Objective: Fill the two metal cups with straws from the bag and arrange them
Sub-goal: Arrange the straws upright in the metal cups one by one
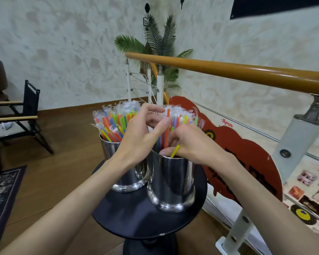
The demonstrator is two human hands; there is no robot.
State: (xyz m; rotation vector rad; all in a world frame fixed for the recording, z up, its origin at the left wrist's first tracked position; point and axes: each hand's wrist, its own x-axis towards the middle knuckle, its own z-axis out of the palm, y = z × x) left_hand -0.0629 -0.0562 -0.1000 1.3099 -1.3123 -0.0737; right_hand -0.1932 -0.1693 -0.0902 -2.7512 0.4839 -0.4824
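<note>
Two shiny metal cups stand side by side on a small round black table (136, 218). The left cup (123, 175) is packed with wrapped colourful straws (111, 124). The right cup (171, 183) also holds wrapped straws (180, 116). My left hand (142, 133) is above the gap between the cups, its fingers curled and touching the tops of the right cup's straws. My right hand (190, 144) is at the right cup's rim, its fingers around the straws, with a yellow straw (175, 151) sticking out below them. No bag is in view.
An orange wooden handrail (228, 70) with white posts runs behind and to the right. A red cut-out sign (247, 153) leans behind the table. A folding chair (17, 116) and a patterned rug (2, 190) lie left on the wooden floor. A plant (158, 43) stands in the corner.
</note>
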